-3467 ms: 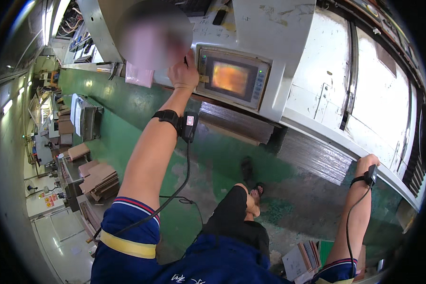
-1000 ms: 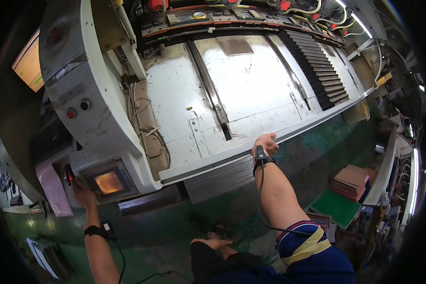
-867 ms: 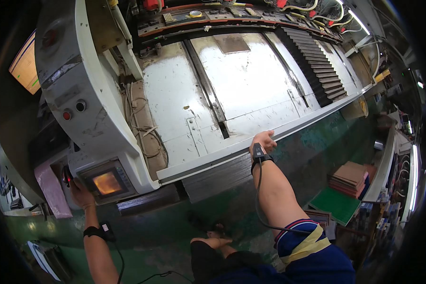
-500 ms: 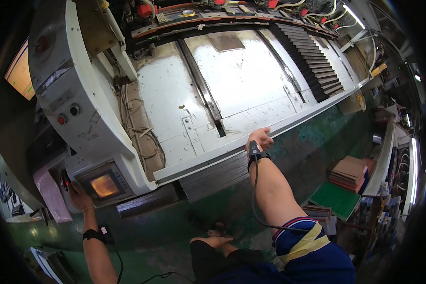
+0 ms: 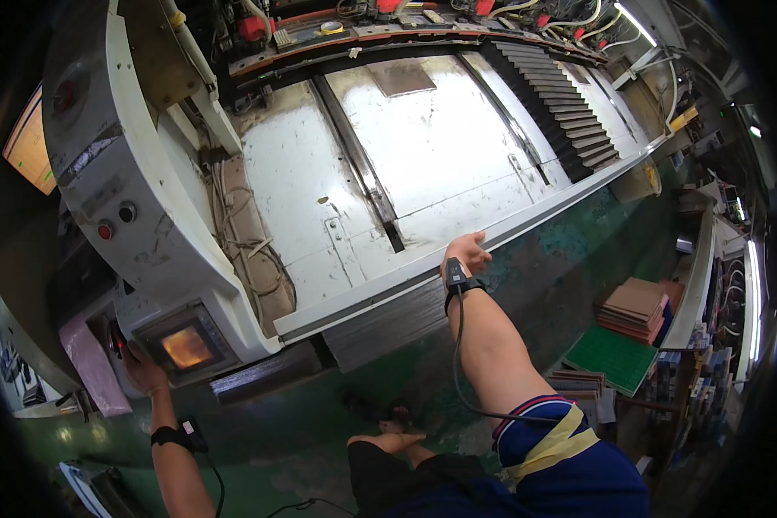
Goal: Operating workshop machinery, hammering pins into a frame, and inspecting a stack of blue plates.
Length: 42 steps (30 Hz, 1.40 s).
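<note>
My left hand [image 5: 145, 371] is at the lower side of the grey control housing [image 5: 160, 274], beside a small lit screen [image 5: 186, 347]. Its fingertips reach a dark spot with a small red light, and I cannot make out whether they grip anything. Over the long white front rail [image 5: 375, 298] of a large machine hovers or rests my right hand [image 5: 468, 252]; which of the two is unclear. That hand is empty, thumb and fingers apart. Each wrist wears a black strap with a small dark box and a cable.
Past the rail spreads the machine's white metal bed [image 5: 432, 129] with dark slots and a black ribbed bellows cover [image 5: 570, 108]. Red-fitted heads line the far side. To the right, stacked brown boards [image 5: 632, 304] and a green board [image 5: 611, 358] stand near crowded shelving. Pink wrap [image 5: 93, 367] hangs left.
The view has shifted slightly, so the machine and rail sit a little farther left. Both hands keep nearly the same places on the machine.
</note>
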### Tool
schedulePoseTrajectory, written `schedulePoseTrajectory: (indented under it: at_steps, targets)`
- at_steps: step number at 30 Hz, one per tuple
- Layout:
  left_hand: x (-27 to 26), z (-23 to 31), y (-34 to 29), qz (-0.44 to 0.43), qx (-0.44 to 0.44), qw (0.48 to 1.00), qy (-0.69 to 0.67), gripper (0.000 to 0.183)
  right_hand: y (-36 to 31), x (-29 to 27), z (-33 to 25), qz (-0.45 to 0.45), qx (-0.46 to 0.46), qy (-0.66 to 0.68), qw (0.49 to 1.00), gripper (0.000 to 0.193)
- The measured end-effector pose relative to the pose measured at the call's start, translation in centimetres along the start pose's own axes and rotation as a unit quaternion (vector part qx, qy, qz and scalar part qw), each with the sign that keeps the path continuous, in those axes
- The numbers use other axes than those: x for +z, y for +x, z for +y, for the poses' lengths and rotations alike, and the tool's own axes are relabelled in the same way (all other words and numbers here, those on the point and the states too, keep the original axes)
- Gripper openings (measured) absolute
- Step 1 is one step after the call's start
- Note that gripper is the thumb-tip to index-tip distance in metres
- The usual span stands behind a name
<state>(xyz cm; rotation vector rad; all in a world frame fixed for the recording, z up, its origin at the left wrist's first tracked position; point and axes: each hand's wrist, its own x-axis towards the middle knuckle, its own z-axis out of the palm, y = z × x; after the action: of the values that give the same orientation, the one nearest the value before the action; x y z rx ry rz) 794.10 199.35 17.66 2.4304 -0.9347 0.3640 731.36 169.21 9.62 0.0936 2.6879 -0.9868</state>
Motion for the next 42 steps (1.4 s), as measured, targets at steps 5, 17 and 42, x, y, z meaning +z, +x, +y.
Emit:
schedulePoseTrajectory:
  at_steps: [5, 17, 42]
  targets:
    - [0.6, -2.5, 0.6, 0.01, 0.004, 1.0, 0.004, 0.053, -0.2, -0.2, 0.1, -0.031, 0.013, 0.003, 0.999, 0.077]
    - [0.8, -2.9, 0.6, -0.01, 0.003, 1.0, 0.007, 0.058, -0.6, -0.5, -0.1, -0.058, 0.01, 0.003, 0.998, 0.084]
    - [0.9, -3.5, 0.5, -0.009, -0.013, 1.0, 0.018, 0.057, -1.0, -0.7, -0.4, -0.032, 0.002, -0.01, 0.999, 0.077]
